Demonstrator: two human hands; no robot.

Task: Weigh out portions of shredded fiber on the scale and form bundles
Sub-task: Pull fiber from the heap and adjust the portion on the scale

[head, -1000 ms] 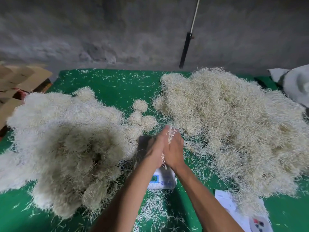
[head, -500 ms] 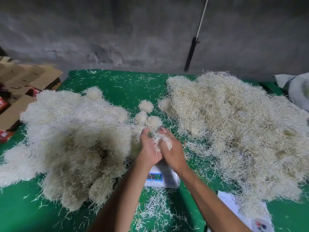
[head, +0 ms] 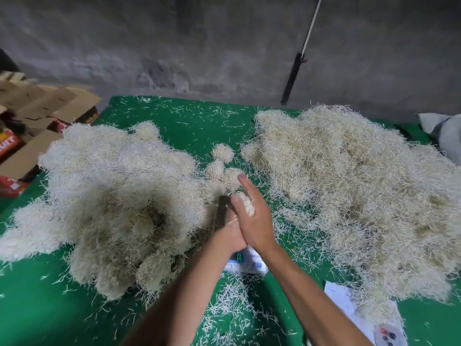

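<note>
Head view is showing a green table [head: 174,121] that is carrying two big heaps of pale shredded fiber. Lying to the right is the loose heap [head: 349,196], seemingly the raw supply, within easy reach of the right arm. Lying to the left is the clumpy heap [head: 112,208], which looks to be made of finished bundles being piled apart from the supply so the two do not mix. Three small round bundles [head: 222,152] are sitting between the heaps, just beyond the hands. One scale [head: 245,262] is sitting centrally under the wrists, its lit display facing the person, probably so each portion can be read at once. Two bare hands are meeting palm to palm above it. The right hand [head: 252,221], fingers straight, is pressing one small wad of fiber [head: 245,207] against the left hand [head: 230,232], which is lying mostly hidden beneath; this looks like rolling the portion into a bundle. Flattened cardboard boxes [head: 37,116] are resting at the far left.
</note>
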